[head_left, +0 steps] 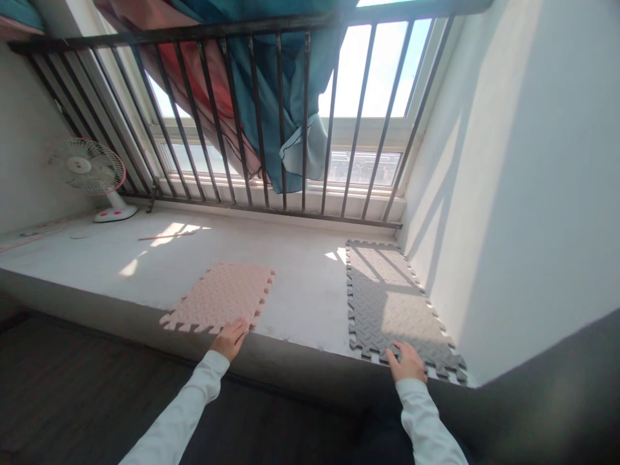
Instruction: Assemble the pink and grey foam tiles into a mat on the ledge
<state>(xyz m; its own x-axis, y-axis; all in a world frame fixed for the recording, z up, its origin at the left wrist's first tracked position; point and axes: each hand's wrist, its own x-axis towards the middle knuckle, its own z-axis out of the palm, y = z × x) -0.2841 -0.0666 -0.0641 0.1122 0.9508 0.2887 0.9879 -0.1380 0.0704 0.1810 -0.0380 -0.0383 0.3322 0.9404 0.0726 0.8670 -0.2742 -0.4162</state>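
Note:
A pink foam puzzle mat (220,296) lies flat on the pale window ledge (300,284), near its front edge. My left hand (229,338) rests on the mat's near right corner, fingers spread. To the right, a longer grey foam puzzle mat (387,297) lies against the right wall, made of two joined tiles. My right hand (407,361) presses flat on its near edge. Both arms wear white sleeves. Neither hand grips anything.
A black metal railing (271,123) stands along the back of the ledge before the window. Blue and red cloths (285,90) hang over it. A small pink and white fan (92,173) stands at the far left. Dark floor lies below the ledge.

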